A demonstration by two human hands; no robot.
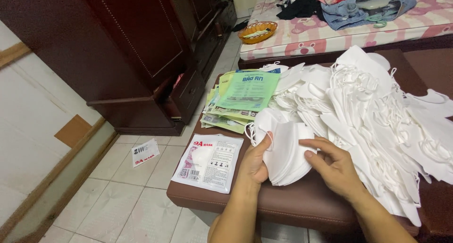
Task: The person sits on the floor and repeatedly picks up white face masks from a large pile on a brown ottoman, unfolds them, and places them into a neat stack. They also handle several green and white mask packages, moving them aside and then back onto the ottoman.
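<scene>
My left hand grips the left edge of a small stack of white folded face masks, thumb on top. On the stack's right side rests my right hand, fingers spread over the top mask. The stack lies on a brown padded bench. A large heap of loose white masks spreads to the right of my hands. A white mask packet lies flat just left of my left hand. Behind it sits a pile of green packets.
A dark wooden wardrobe stands at the left over the tiled floor, where a small white packet lies. Behind the bench, a bed carries clothes and an orange basket.
</scene>
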